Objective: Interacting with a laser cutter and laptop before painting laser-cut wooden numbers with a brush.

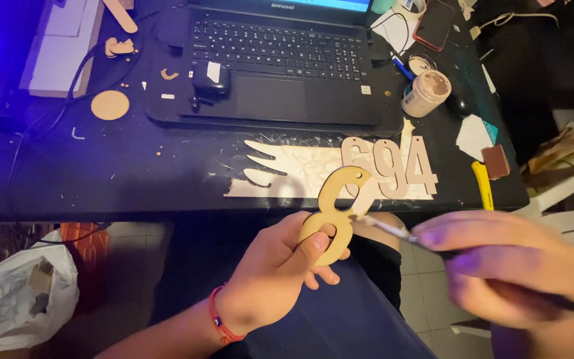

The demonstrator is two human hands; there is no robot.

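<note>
My left hand point(275, 269) holds a flat wooden cut-out shaped like a figure eight point(338, 213) by its lower loop, upright over my lap. My right hand point(519, 266) grips a thin paintbrush point(393, 231), whose tip touches the right edge of the cut-out near its waist. A red cord bracelet sits on my left wrist. Three more wooden numeral cut-outs point(393, 166) lie on the dark table's front edge, beside a pale wing-shaped wooden piece point(287, 169).
An open black laptop point(280, 66) sits at the back of the dark table point(101, 173). A small open jar point(426, 92), a yellow tool point(482, 186), a wooden disc point(109, 105), a phone and cables lie around. A white plastic bag point(21, 292) rests on the floor at left.
</note>
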